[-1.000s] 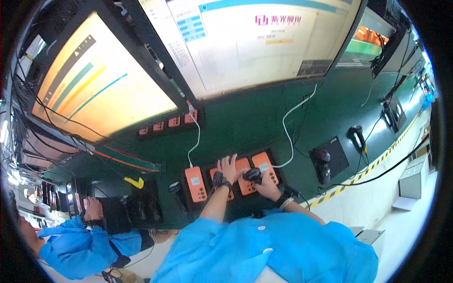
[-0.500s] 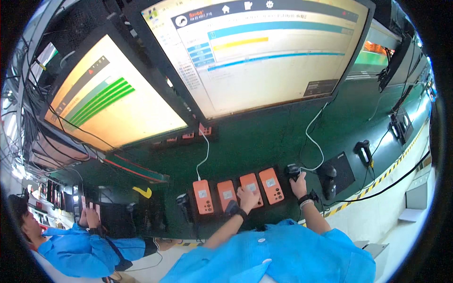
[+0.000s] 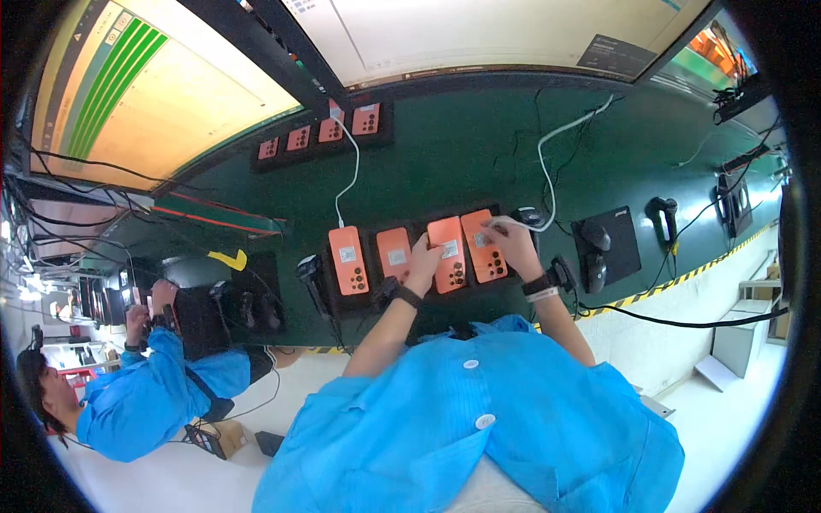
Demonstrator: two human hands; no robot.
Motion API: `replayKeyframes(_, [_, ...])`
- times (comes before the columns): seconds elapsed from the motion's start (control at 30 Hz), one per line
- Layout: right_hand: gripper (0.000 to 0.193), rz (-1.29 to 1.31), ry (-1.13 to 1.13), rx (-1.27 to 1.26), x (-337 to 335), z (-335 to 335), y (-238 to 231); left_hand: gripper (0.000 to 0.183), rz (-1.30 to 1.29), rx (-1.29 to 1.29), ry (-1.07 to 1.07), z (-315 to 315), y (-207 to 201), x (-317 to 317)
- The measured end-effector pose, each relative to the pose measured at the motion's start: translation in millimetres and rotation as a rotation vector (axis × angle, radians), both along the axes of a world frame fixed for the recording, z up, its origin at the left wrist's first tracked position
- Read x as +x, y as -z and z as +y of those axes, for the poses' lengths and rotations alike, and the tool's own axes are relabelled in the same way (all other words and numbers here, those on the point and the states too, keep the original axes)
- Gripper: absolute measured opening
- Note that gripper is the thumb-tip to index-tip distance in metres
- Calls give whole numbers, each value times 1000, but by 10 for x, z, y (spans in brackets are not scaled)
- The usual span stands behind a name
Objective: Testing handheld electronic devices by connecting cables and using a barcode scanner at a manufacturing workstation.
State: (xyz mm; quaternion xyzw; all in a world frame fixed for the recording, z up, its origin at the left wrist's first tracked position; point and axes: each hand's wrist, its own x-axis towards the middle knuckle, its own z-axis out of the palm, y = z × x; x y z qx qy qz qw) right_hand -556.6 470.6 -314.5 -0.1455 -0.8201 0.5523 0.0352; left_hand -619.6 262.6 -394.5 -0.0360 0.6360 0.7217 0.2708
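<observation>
Several coral-pink phones lie in a row, backs up, with a pale label on each. My left hand [image 3: 422,267] is closed around the left edge of the third phone [image 3: 446,235], which looks slightly raised. Fingers pinched, my right hand [image 3: 516,248] holds the end of a white cable [image 3: 548,175] over the fourth phone [image 3: 477,223]; the plug tip is hidden. To the left lie the second phone [image 3: 394,244] and the first phone [image 3: 348,261], which has another white cable [image 3: 353,171] in its top end.
A black tray [image 3: 386,128] with more pink phones lies below the monitors [image 3: 197,77]. A black handheld scanner [image 3: 312,278] is left of the row. On the right are a mouse [image 3: 596,235] on a dark pad [image 3: 629,256] and another scanner [image 3: 663,218]. A co-worker [image 3: 137,376] sits at left.
My right hand has left the black device and moved left with the white cable's end. My left hand has shifted to the third phone's left edge. The view has tilted downward.
</observation>
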Motion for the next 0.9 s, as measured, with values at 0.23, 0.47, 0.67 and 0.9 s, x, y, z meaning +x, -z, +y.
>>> replayKeyframes(0.23, [18,36,-291,-47,-323,-422,-465,30,112,68,135,-214,-500,274])
replayKeyframes(0.47, [20,67,-342,-28,-351,-495,-324,27,141,46,159,-262,-435,280])
replayKeyframes(0.67, [25,6,-402,102,-380,-507,-408,25,154,62,182,-248,-375,278])
replayKeyframes(0.9, [26,85,-445,96,-442,-531,-299,25,167,91,192,-266,-294,206])
